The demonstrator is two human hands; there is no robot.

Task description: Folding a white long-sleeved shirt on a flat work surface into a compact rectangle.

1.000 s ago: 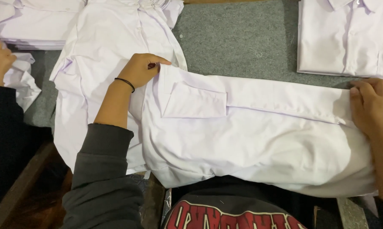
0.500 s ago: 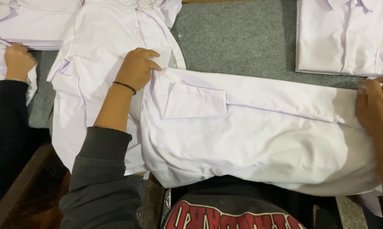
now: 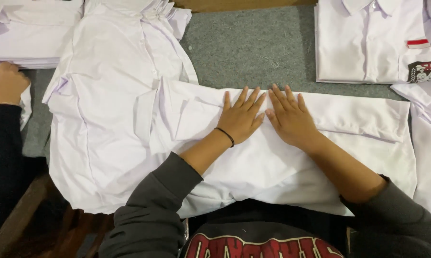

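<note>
Grey felt covers the table (image 3: 253,48), and white garments lie over most of it. At the near edge, a folded white shirt (image 3: 349,157) stretches sideways across the middle, its lower fold hanging just over the edge toward the person's dark sweatshirt. Both hands rest flat on it, side by side and nearly touching, fingers spread and pointing away: the left hand (image 3: 242,119), with a thin black band at the wrist, and the right hand (image 3: 292,119). Neither grasps anything; the palms simply press the cloth. Toward the left edge, a second white shirt (image 3: 105,110) lies spread open, partly under the folded one. At the far left, another person's hand (image 3: 6,82) touches a stack of white cloth (image 3: 29,28). In the far right corner sits a neatly folded shirt with a pocket badge (image 3: 368,43).
</note>
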